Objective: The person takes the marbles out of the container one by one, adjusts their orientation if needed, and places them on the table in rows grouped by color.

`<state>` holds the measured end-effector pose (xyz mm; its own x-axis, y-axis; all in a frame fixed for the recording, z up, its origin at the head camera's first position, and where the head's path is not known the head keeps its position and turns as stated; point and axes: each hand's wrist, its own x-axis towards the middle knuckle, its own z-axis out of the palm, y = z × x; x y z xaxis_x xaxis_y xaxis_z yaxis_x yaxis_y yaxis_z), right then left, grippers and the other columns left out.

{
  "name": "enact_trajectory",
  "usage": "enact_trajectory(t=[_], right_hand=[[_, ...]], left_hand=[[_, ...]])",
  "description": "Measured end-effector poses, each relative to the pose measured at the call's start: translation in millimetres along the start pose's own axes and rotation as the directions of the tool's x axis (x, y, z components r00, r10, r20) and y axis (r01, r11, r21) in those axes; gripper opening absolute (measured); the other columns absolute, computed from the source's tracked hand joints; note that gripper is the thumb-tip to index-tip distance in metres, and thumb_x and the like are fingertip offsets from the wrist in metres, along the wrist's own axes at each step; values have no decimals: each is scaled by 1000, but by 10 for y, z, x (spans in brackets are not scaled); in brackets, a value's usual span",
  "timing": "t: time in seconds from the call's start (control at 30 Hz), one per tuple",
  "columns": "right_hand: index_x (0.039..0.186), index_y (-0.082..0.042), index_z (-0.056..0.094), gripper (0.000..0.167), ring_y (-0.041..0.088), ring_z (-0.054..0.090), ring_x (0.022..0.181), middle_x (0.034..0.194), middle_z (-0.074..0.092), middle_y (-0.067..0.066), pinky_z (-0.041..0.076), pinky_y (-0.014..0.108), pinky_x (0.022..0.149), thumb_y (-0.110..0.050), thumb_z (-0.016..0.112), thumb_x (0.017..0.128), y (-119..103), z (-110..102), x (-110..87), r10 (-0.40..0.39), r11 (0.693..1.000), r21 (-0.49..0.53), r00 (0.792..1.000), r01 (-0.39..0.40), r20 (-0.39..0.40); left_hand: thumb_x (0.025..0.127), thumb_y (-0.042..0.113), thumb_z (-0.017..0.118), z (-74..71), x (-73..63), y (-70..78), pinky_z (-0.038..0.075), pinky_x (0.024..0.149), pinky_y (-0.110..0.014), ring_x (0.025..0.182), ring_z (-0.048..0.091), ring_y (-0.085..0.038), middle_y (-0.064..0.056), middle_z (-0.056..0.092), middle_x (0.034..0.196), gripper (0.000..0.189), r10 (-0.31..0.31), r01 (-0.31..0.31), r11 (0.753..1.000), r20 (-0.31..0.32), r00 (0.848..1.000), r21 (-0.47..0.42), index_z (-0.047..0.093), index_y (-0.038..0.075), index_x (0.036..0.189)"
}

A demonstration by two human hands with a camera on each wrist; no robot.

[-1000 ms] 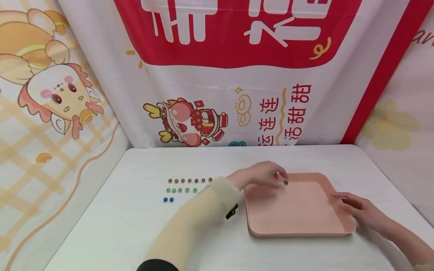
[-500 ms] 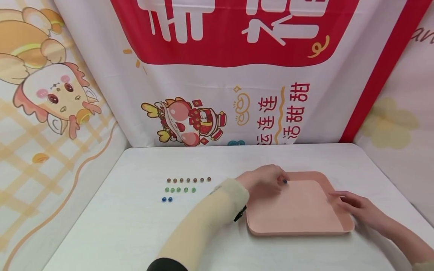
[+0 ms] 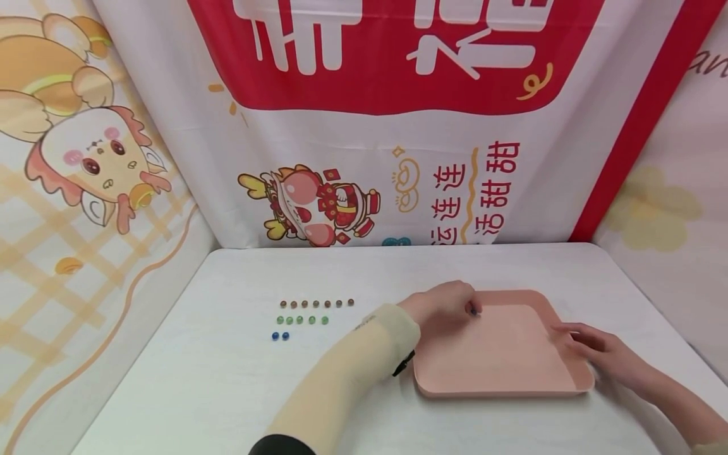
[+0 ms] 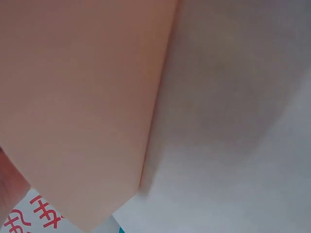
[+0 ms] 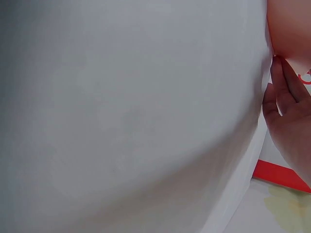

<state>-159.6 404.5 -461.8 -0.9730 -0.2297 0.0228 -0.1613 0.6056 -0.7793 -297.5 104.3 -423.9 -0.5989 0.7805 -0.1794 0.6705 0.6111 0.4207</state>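
Note:
In the head view my left hand (image 3: 446, 302) is over the far left corner of a pink tray (image 3: 500, 354), pinching a dark blue marble (image 3: 473, 310). The fingers partly cover the marble. My right hand (image 3: 605, 351) grips the tray's right rim, with thumb and forefinger over the edge. The right wrist view has several fingers of the right hand (image 5: 289, 109) against the outside of the tray (image 5: 291, 29). Pink tray wall (image 4: 82, 107) fills much of the left wrist view, and a bit of the left hand (image 4: 8, 182) shows at its edge.
Left of the tray, marbles lie in three rows on the white table (image 3: 188, 392): several brown marbles (image 3: 316, 304), several green marbles (image 3: 299, 320) and two blue marbles (image 3: 285, 336). A printed cloth (image 3: 352, 145) hangs behind the table, with patterned side walls.
The left fingers have curled in more, and the blue marble shows less between them. Its forearm has shifted slightly right. Right hand, tray and marble rows look the same.

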Motion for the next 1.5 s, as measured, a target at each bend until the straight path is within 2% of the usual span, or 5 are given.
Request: enact_trajectory(t=[0.3, 0.67, 1.0, 1.33, 1.5], right_hand=[[133, -1, 55, 37, -17, 45, 106, 120, 61, -18, 42, 9, 80, -18, 56, 100, 19, 15, 4, -28, 999, 21, 1000, 28, 1], [132, 1, 56, 37, -18, 46, 105, 119, 62, -16, 41, 8, 79, -15, 58, 99, 18, 49, 16, -19, 1000, 17, 1000, 19, -11], [130, 3, 55, 35, -18, 46, 105, 118, 61, -21, 41, 7, 79, -11, 57, 98, 31, 49, 12, -38, 999, 19, 999, 39, -18], [132, 1, 55, 36, -19, 44, 105, 119, 61, -20, 41, 8, 78, -13, 56, 99, 22, 35, 14, -16, 1000, 4, 1000, 16, -6], [131, 2, 56, 35, -19, 45, 106, 118, 60, -22, 40, 7, 79, -10, 57, 98, 14, 29, 12, -54, 998, 12, 998, 54, -26]], left_hand=[[91, 1, 63, -1, -45, -10, 42, 73, -16, 83, 51, -6, 8, 61, 88, 21, 16, -16, 1000, 18, 1000, 1, 71, 20, 89], [93, 10, 65, -30, -81, -25, 43, 75, -14, 84, 54, -5, 11, 62, 89, 12, 22, -22, 998, -9, 1000, -50, 71, 20, 95], [91, 10, 69, -145, -207, -14, 42, 74, -10, 83, 55, 2, 14, 63, 91, 14, 177, -180, 983, -50, 983, -42, 72, 14, 104], [90, 12, 70, -278, -448, -90, 43, 76, -9, 83, 56, 3, 14, 63, 91, 17, 243, -249, 965, -74, 967, -79, 72, 13, 107], [90, 10, 71, -360, -598, -146, 45, 76, -9, 83, 57, 2, 12, 64, 91, 19, 267, -273, 957, -70, 961, -100, 73, 9, 108]])
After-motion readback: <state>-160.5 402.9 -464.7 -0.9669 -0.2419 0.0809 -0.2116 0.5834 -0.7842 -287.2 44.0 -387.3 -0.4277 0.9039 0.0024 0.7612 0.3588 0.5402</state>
